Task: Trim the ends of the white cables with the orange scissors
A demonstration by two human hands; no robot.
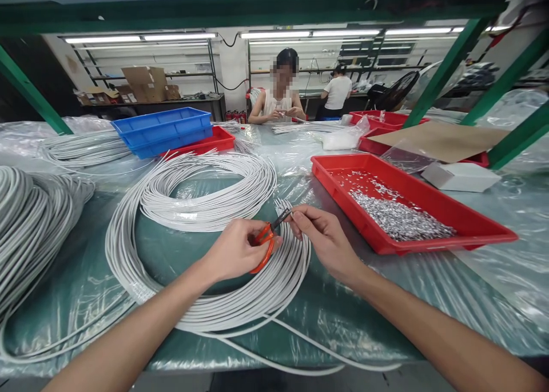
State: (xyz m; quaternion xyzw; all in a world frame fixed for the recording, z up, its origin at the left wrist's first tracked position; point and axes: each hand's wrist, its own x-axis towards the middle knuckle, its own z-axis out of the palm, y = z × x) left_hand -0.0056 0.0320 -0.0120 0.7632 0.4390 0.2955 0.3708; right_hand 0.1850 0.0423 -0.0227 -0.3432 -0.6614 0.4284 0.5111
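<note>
The left hand (238, 248) is gripping an orange-handled tool (267, 244) and the right hand (328, 240) is pinching at its tip, on what being unclear, while the white cable coil (240, 306) is lying beneath on the desk (171, 243), probably springy, smooth and best held near its ends (281, 203).

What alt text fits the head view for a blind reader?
A person's left hand holds orange-handled scissors, their tips at the right hand, over a round coil of white cables. To the right, a red rectangular plastic tray holds many small silvery pieces.
</note>
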